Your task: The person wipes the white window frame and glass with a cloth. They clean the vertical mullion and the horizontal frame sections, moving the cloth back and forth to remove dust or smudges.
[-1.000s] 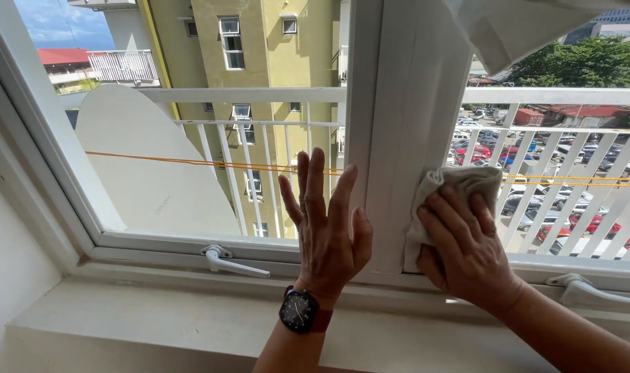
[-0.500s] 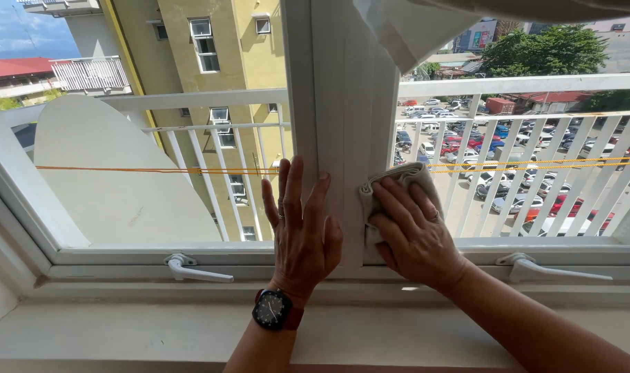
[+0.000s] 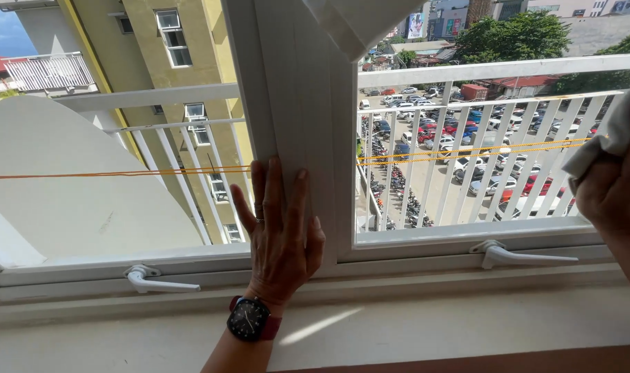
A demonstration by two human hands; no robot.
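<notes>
A white handle (image 3: 159, 280) lies on the lower frame at the left. Beside it, the left hand (image 3: 282, 235), a dark watch (image 3: 249, 319) on its wrist, is spread flat, fingers apart, palm pressed to the white post (image 3: 294, 103) between the two panes; it grips nothing. A second handle (image 3: 518, 255) sits under the right pane. At the right edge, the right hand (image 3: 615, 190) is clenched around a pale cloth (image 3: 608, 135), just before the glass.
</notes>
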